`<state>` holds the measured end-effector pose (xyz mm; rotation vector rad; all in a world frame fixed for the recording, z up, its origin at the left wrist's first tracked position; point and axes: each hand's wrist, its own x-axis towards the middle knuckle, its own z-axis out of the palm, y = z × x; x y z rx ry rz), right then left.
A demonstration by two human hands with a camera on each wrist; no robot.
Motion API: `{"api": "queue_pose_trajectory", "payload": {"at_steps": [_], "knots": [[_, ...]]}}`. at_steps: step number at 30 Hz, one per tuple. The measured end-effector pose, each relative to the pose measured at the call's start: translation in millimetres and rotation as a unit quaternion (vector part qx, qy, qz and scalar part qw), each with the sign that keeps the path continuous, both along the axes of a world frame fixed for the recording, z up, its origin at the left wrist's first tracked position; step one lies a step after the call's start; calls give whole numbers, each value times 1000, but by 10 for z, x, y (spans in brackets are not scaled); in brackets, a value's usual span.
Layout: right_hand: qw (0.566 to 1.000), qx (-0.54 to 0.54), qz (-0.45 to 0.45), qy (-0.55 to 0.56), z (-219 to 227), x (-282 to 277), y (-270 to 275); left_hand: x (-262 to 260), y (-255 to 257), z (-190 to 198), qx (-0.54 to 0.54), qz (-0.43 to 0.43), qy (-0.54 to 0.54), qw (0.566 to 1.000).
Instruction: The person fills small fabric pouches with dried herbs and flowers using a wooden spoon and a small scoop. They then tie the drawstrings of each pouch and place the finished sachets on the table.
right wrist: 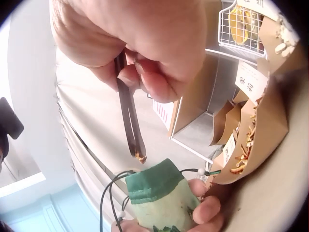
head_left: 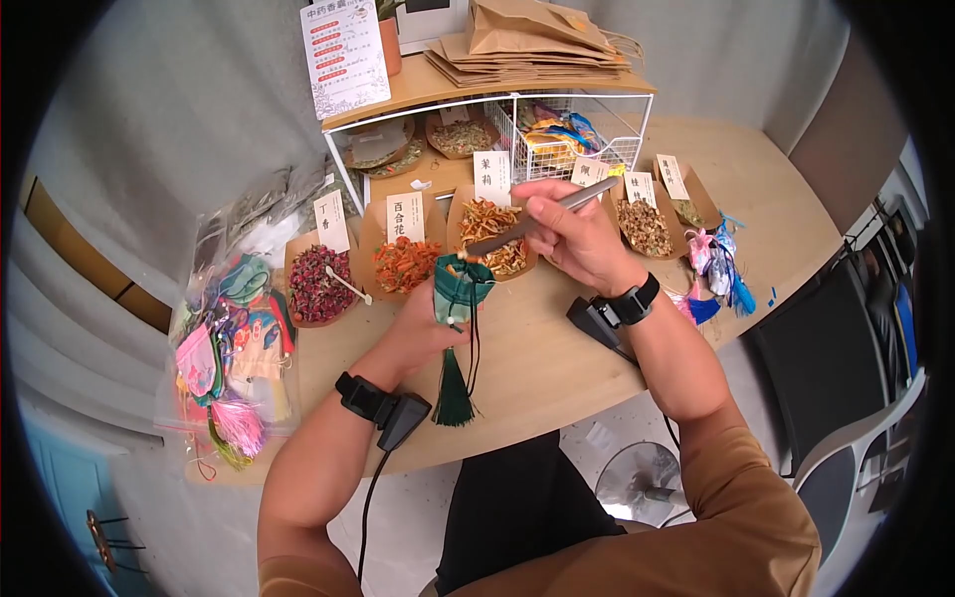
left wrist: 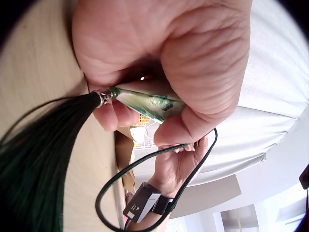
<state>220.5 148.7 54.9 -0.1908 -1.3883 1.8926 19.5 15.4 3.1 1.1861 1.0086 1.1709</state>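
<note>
My left hand point(head_left: 426, 333) grips a small green drawstring pouch point(head_left: 461, 291) upright over the table's front half, its mouth facing up. A dark green tassel point(head_left: 454, 395) hangs below it, with black cords at its side. My right hand point(head_left: 582, 244) holds slim dark brown tongs point(head_left: 512, 234) between thumb and fingers, slanting down to the left. In the right wrist view the tips of the tongs pinch an orange-brown dried bit point(right wrist: 140, 158) just above the pouch's mouth. Behind the pouch stand trays of dried orange petals point(head_left: 406, 264) and yellow-brown dried flowers point(head_left: 489, 221).
A tray of dark red buds point(head_left: 320, 282) with a small white spoon stands left; another of dried bits point(head_left: 645, 227) stands right. Bagged pouches point(head_left: 234, 348) fill the left edge, tasselled sachets point(head_left: 711, 261) the right. A white-framed shelf point(head_left: 487, 97) with a wire basket stands behind.
</note>
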Motion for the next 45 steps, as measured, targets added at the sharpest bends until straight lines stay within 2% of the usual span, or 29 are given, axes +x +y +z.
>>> {"api": "queue_pose_trajectory", "payload": {"at_steps": [5,9,12,15,19,22,26,30,33,36,39,45], "knots": [[999,-4,30,-37,-22,3,-27,6,22,-25,9,0,-3,1000],[997,33,-17,-65,-21,26,23,-20,39,-92,14,-3,15,1000],[966,167,-66,-185,40,36,-72,-31,36,-85,18,-2,30,999],[962,204,-8,-181,-21,17,-69,-65,50,-102,18,-20,35,999],[971,145,-28,-189,16,58,-59,-40,41,-73,11,-12,24,1000],[999,3,-19,-35,-7,33,48,-29,12,-62,4,-10,14,1000],[984,5,-164,-62,-21,39,203,-52,25,-78,13,-19,20,1000],[940,105,-276,-171,-106,29,314,-36,25,-60,7,-15,21,1000],[913,196,-294,-203,-224,7,411,-57,30,-75,13,-22,12,1000],[897,192,-278,-285,-197,41,374,-50,22,-62,8,-15,10,1000],[873,237,-280,-322,-266,40,433,-17,12,-40,-2,-1,7,1000],[867,294,-258,-310,-301,21,427,-2,8,-43,5,-3,-17,1000]]}}
